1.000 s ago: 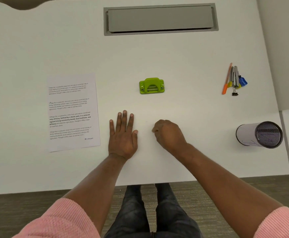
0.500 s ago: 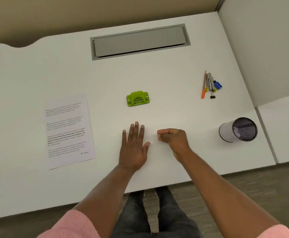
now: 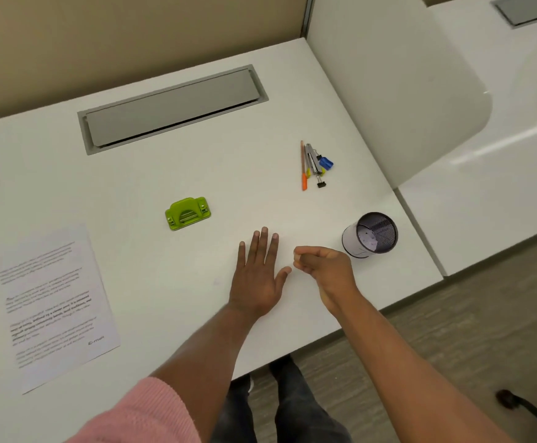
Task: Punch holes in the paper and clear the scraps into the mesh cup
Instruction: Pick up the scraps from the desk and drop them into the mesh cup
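Note:
My left hand (image 3: 257,276) lies flat on the white desk (image 3: 152,273), palm down, fingers spread, holding nothing. Just to its right, my right hand (image 3: 323,266) is raised a little with thumb and fingers pinched together; I cannot see anything between them. The mesh cup (image 3: 369,235) lies on its side close to the right of that hand, its mouth facing me, with white bits visible inside. The green hole punch (image 3: 187,213) sits beyond my left hand. A printed paper sheet (image 3: 56,308) lies flat at the left.
An orange pen, a metal tool and clips (image 3: 315,164) lie in a small pile at the far right. A grey cable hatch (image 3: 171,108) is set into the back of the desk. The desk's front edge runs just under my forearms; a white divider (image 3: 398,91) stands at right.
The view has swung down and to the right. My right hand has lifted slightly and shifted toward the mesh cup, still pinched. My left hand stays flat on the desk.

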Demonstrator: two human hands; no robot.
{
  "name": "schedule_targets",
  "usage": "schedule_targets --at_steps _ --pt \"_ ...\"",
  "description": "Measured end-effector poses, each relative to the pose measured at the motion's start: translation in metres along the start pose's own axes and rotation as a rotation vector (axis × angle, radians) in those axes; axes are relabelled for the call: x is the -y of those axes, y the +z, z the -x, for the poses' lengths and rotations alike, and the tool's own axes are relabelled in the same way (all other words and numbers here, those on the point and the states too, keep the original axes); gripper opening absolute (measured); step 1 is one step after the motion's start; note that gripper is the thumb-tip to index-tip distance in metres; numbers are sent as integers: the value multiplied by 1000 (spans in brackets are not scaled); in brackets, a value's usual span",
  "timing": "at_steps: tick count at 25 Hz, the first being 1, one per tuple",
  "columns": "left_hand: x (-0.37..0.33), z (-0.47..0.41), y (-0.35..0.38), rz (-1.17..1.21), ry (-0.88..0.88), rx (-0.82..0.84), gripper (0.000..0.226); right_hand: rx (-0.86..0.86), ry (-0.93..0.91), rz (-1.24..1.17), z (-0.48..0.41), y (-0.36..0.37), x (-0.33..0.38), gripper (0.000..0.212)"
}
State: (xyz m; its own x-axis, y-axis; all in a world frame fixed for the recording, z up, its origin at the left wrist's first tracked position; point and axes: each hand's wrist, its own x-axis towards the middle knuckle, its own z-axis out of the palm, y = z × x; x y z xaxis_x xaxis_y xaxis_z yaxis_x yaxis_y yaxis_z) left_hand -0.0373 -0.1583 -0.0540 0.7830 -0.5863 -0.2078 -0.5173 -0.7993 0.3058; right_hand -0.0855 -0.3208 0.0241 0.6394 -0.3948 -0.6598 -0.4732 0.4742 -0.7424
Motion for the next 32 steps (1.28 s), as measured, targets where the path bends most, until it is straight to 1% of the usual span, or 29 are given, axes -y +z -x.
schedule_targets --at_steps 4,7,9,10,13,14,16,19,21,24,28,32 --pt "-14 -14 19 -35 9 51 75 -17 -39 -45 -2 -20 19 20" --pt "-14 -15 29 -54 20 -3 76 -34 -107 -86 -3 -37 45 19" --pt "-13 -16 31 -52 33 -32 77 -79 -164 -57 -4 -51 65 20" --pt "-13 -15 31 -52 36 -39 77 -122 -202 17 -5 -57 75 21" --pt "-13 -16 31 -56 32 -34 77 -282 -309 406 -11 -76 91 28" --pt "-14 -17 31 -57 30 -30 77 -316 -318 505 -14 -81 92 30" --pt "-14 -17 32 -56 26 -22 77 -358 -307 620 -18 -86 91 27" --pt "-13 -16 33 -59 23 -19 77 -404 -314 743 -22 -90 86 22" --pt "-13 -16 33 -60 22 -20 77 -406 -334 817 -23 -92 82 25" --pt "-12 -17 34 -56 22 -22 77 -406 -359 877 -25 -90 80 28" --pt "-12 -18 35 -64 22 -24 77 -441 -401 946 -29 -89 79 23" --pt "-11 -18 37 -65 24 -33 77 -412 -448 1018 -29 -86 75 19"
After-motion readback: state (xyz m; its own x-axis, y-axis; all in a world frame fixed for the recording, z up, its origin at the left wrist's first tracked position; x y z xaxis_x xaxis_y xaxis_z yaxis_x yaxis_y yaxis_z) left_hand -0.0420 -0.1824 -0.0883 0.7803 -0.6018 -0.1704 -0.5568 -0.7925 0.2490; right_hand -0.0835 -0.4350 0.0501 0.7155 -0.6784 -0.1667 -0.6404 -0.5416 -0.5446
